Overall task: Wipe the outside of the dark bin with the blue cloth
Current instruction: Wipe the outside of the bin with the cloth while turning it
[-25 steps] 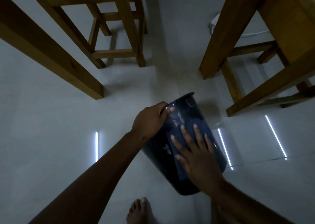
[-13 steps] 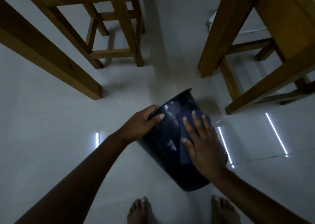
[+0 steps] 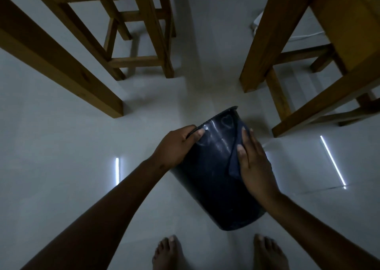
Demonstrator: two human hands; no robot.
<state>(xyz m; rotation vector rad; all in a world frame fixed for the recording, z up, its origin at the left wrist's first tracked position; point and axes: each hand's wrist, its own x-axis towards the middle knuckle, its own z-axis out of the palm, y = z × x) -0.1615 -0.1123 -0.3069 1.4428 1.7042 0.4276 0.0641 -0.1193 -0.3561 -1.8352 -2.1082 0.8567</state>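
— Two bare feet (image 3: pixel 167 251) are showing nearest; beyond them, what's going on?
— On the floor (image 3: pixel 61 146) between the wooden furniture legs (image 3: pixel 265 43), the dark bin (image 3: pixel 216 177) is tipping away. The left hand (image 3: pixel 176 146) is curling over its rim, likely steadying it; the right hand (image 3: pixel 255 162) is pressing the blue cloth (image 3: pixel 234 158) flat against its side.
— Any writing?
— None I'm able to read.
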